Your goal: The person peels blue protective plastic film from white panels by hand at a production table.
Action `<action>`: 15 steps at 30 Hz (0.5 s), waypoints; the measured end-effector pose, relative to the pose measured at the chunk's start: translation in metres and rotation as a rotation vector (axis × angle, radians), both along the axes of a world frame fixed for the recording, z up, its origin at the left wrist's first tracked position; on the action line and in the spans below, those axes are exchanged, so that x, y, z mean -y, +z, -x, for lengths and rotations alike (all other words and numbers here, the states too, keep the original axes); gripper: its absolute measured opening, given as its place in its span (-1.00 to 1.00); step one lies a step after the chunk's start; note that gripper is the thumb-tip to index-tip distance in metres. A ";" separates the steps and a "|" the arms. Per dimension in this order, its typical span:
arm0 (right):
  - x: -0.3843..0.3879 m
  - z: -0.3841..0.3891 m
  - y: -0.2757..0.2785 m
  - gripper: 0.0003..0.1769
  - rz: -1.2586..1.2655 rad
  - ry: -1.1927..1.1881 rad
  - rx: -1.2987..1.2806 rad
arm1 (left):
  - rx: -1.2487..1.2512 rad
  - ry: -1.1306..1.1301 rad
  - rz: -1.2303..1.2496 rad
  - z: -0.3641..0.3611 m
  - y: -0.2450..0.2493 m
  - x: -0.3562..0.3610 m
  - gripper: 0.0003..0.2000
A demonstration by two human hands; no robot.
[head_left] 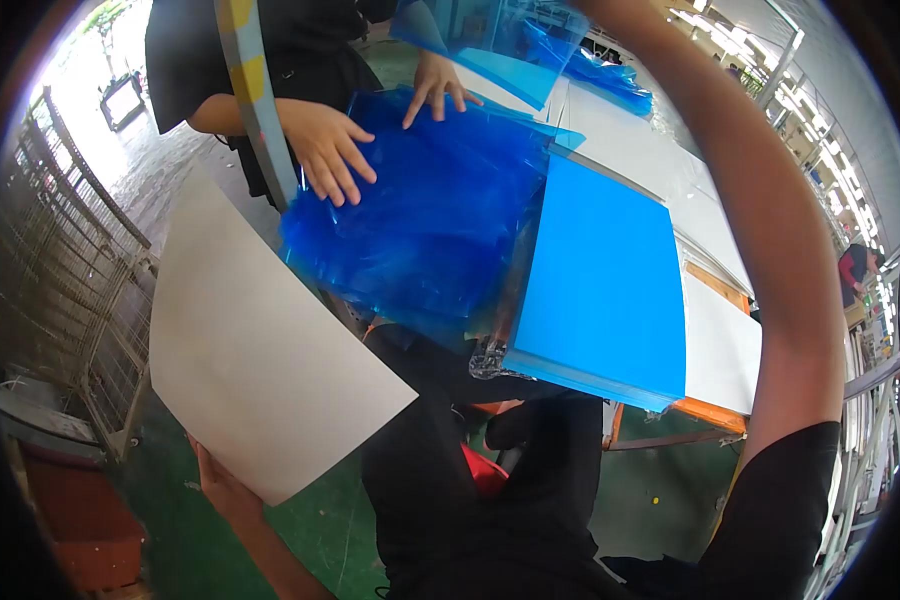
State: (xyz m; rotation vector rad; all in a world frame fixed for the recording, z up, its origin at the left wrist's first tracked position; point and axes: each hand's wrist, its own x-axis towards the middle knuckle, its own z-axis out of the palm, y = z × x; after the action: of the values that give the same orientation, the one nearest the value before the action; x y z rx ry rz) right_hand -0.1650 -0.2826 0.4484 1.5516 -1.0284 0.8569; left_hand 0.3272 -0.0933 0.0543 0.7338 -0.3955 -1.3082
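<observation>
At the lower left, my left hand (222,487) grips the lower edge of a large white sheet (270,350), thumb side against its border. The sheet is tilted, beside the table and above the floor. My right arm reaches far up, and my right hand (602,8) is mostly cut off by the top edge. A translucent blue plastic film (515,45) hangs raised from it; the fingers are hidden. Below lies a stack of bright blue sheets (605,280). Left of that is a pile of dark blue plastic film (430,210).
Across the table, a co-worker's two hands (330,150) lie spread on the film pile. A metal post (260,100) stands close by. More crumpled blue film (610,80) is on the white tabletop (635,150). Wire racking (60,270) and a red-brown box (85,515) stand left.
</observation>
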 end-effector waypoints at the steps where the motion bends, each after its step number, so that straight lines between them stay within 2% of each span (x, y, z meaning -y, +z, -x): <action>1: 0.005 -0.007 -0.016 -0.82 -0.037 0.081 -0.090 | -0.005 -0.006 0.005 0.000 0.000 0.000 -0.50; 2: 0.003 -0.014 -0.033 -0.83 -0.110 0.085 -0.116 | -0.008 -0.011 0.006 -0.002 -0.002 -0.003 -0.50; 4: 0.003 -0.029 -0.074 -0.86 -0.135 0.112 -0.245 | 0.263 0.030 0.069 -0.007 -0.018 -0.003 -0.50; 5: -0.005 -0.036 -0.093 -0.64 -0.350 -0.015 -0.275 | 0.400 0.051 0.094 -0.010 -0.023 -0.004 -0.50; 6: -0.003 -0.042 -0.118 -0.65 -0.237 0.109 -0.246 | 0.234 0.032 0.073 -0.009 -0.019 -0.004 -0.51; 8: -0.002 -0.049 -0.155 -0.68 -0.356 0.137 -0.215 | -0.093 -0.016 0.026 -0.005 -0.003 -0.003 -0.51; 11: -0.002 -0.060 -0.203 -0.75 -0.533 0.100 -0.169 | -0.134 0.058 -0.036 0.001 0.007 -0.004 -0.51; 15: -0.007 -0.077 -0.241 -0.82 -0.675 0.110 -0.135 | -0.107 -0.040 0.077 -0.009 -0.002 -0.010 -0.51</action>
State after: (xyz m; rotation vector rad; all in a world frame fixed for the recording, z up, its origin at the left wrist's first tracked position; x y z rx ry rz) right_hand -0.0881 -0.2760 0.2073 2.2120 -1.2102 0.4797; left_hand 0.3359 -0.0835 0.0525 0.5917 -0.3741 -1.3565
